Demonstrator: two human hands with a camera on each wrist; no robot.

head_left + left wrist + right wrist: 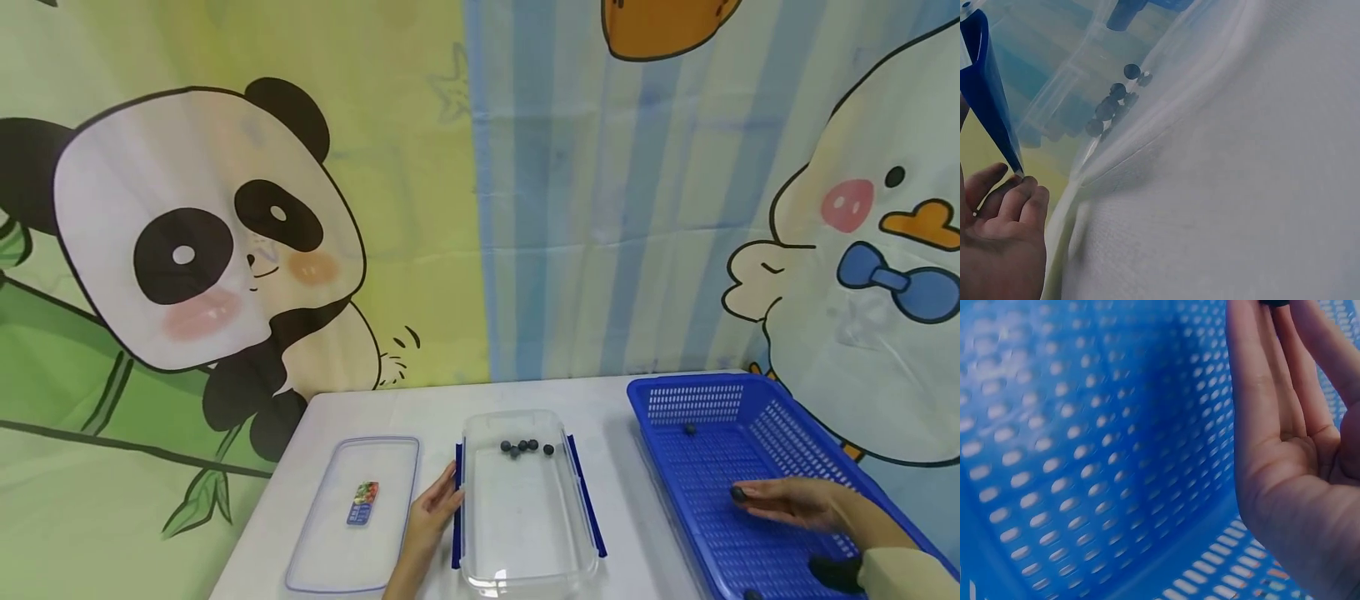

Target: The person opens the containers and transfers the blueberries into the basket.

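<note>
My left hand [432, 517] grips the blue side latch [457, 508] of a clear plastic container [525, 517]. In the left wrist view its fingers are bent at the tip of that flap. Several blueberries [522, 446] lie toward the container's far end. Over the blue basket [671, 492], my right hand [798, 502] pinches one blueberry [738, 494] between thumb and fingertips. The right wrist view catches only a dark edge of this berry [1274, 302] at the top. A blueberry [689, 429] rests at the basket's far end, and another [752, 594] shows near the bottom edge.
Left of the container, a clear rectangular lid [330, 533] with a colourful label [363, 503] lies flat on the white table [615, 500]. A second blue latch [587, 500] folds out on the container's right side. Behind the table hangs a cartoon-printed curtain [420, 208].
</note>
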